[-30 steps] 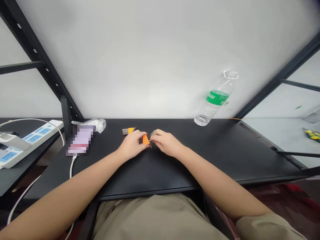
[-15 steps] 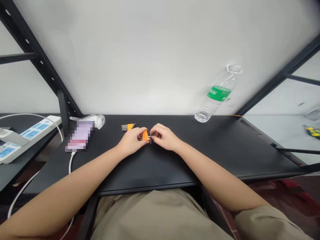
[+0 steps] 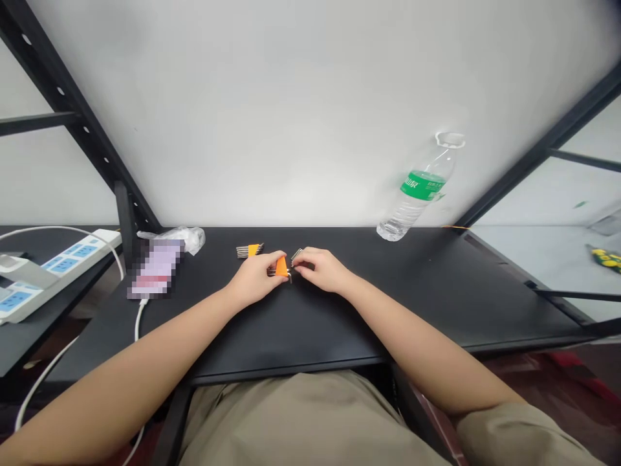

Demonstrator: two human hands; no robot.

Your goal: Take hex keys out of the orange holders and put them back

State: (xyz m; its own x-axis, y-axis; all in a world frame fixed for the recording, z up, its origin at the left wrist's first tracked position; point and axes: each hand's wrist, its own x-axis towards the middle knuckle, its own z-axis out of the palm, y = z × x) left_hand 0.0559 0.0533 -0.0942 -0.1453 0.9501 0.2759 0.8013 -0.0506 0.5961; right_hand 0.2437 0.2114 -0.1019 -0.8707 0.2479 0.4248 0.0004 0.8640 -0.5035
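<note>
My left hand (image 3: 255, 279) rests on the black table (image 3: 436, 291) and pinches a small orange holder (image 3: 281, 266) with thin metal pieces in it. My right hand (image 3: 320, 268) meets it from the right, fingers pinched on a small metal piece (image 3: 295, 255) at the holder's end. A second orange holder with metal prongs (image 3: 249, 250) lies just behind my left hand, untouched.
A clear water bottle with a green label (image 3: 421, 188) stands at the back right against the white wall. A blurred phone (image 3: 156, 268) on a white cable and a crumpled plastic bag (image 3: 180, 235) lie at the left. A white power strip (image 3: 53, 266) sits on the neighbouring table.
Both hands stay together on the orange holder; my fingers shifted slightly around it. The view moved a little up and down.
</note>
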